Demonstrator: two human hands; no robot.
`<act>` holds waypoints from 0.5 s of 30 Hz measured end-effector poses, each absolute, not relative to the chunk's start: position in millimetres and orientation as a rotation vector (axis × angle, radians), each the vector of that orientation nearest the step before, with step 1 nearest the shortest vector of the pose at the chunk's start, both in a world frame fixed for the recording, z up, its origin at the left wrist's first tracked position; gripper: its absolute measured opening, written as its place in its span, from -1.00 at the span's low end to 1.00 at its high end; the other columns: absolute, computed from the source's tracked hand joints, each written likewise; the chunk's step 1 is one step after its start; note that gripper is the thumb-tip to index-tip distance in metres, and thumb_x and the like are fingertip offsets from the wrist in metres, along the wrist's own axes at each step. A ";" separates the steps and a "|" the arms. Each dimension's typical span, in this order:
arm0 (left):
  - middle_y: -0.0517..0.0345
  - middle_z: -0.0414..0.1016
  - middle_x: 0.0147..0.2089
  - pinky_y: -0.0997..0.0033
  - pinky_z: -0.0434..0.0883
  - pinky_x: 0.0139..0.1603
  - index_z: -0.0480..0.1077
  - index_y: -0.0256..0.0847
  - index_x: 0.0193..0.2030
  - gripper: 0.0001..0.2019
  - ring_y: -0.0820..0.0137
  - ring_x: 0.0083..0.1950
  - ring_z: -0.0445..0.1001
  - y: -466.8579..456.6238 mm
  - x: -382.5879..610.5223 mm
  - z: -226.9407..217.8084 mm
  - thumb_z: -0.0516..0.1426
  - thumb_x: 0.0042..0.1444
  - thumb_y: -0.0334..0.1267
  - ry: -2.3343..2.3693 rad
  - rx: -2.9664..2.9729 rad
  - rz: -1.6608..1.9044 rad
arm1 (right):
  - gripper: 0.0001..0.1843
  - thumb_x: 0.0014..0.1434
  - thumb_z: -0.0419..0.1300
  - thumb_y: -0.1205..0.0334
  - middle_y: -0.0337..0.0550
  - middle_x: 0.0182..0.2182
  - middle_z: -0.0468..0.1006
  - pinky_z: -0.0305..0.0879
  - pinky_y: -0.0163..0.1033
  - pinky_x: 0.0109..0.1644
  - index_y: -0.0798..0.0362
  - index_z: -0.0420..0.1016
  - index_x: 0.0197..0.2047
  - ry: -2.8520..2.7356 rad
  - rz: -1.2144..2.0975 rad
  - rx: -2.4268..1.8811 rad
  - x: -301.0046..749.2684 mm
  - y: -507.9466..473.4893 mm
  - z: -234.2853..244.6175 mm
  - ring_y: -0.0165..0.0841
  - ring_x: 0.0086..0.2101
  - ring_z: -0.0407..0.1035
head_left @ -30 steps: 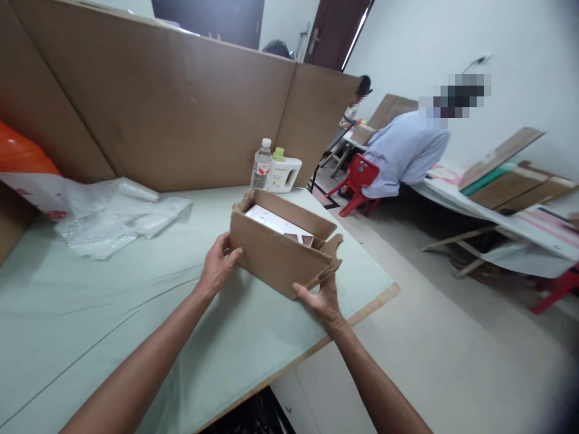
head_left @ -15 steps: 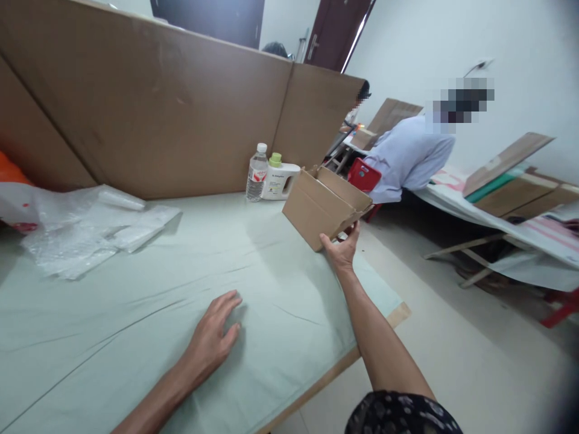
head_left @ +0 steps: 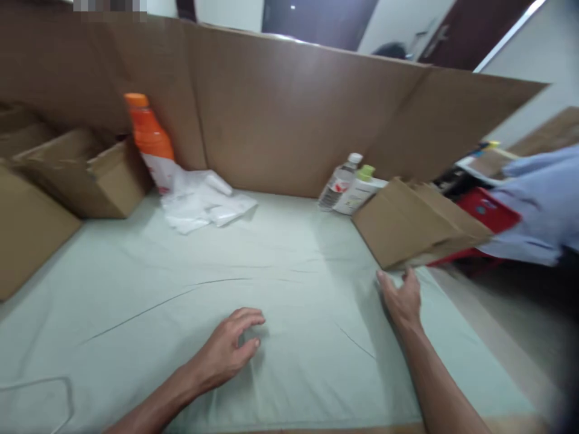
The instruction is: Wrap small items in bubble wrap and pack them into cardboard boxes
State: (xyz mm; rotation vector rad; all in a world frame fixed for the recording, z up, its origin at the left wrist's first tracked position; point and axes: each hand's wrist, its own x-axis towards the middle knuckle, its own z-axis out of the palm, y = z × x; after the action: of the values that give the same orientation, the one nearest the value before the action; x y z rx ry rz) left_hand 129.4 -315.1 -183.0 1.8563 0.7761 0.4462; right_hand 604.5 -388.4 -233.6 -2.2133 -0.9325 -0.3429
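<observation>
A brown cardboard box (head_left: 414, 226) stands at the right side of the pale green table (head_left: 280, 265), blurred by motion. My right hand (head_left: 401, 296) lies just in front of the box's lower edge with fingers stretched out and nothing in it; whether the fingertips touch the box I cannot tell. My left hand (head_left: 230, 346) rests on the cloth near the table's front, fingers loosely bent and apart, holding nothing.
A tall cardboard wall (head_left: 289, 114) backs the table. An orange bottle (head_left: 149, 138), crumpled plastic bags (head_left: 203, 205) and open cardboard boxes (head_left: 85, 175) sit at the left. A water bottle (head_left: 338, 181) and a white jug (head_left: 359, 191) stand behind the box. A seated person's light sleeve (head_left: 543, 205) is at the right.
My right hand carried the box to the right side of the table and has come off it. The left hand stayed on the cloth. The view has swung left.
</observation>
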 end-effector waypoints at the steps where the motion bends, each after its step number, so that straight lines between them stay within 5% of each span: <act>1: -0.04 0.51 0.26 0.11 0.50 0.21 0.54 -0.11 0.08 -0.62 0.17 0.26 0.49 -307.4 124.3 -179.5 0.13 0.12 -0.34 0.816 1.844 0.475 | -0.10 0.15 0.09 -0.26 0.47 0.22 0.37 0.24 0.29 0.27 0.36 0.32 0.28 -0.975 -0.300 -2.255 592.0 -390.2 -239.8 0.18 0.22 0.29; 6: -0.07 0.50 0.25 0.14 0.52 0.13 0.53 -0.12 0.08 -0.64 0.15 0.26 0.47 -252.0 83.8 -167.3 0.12 0.17 -0.24 1.099 1.889 0.879 | -0.48 0.22 0.10 -0.11 0.19 0.17 0.52 0.33 0.19 0.23 0.09 0.61 0.00 -1.540 -0.139 -2.152 486.1 -382.4 -245.7 0.04 0.14 0.43; 15: -0.24 0.35 0.33 -0.13 0.04 0.52 0.34 -0.30 0.23 -0.46 0.02 0.46 0.19 -79.9 -14.9 -112.2 0.12 0.05 -0.37 1.774 1.846 1.681 | -0.62 0.38 0.06 0.21 -0.02 0.22 0.51 0.42 0.03 0.12 -0.05 0.48 0.21 -2.084 -0.216 -1.637 318.8 -357.5 -231.7 -0.10 0.17 0.43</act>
State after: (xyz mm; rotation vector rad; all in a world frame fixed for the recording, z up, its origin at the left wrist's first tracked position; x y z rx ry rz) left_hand -14.9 -79.9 -112.2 1.8464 1.7745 1.6808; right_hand 318.8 -357.5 -231.7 -1.6370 -2.0840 -0.2163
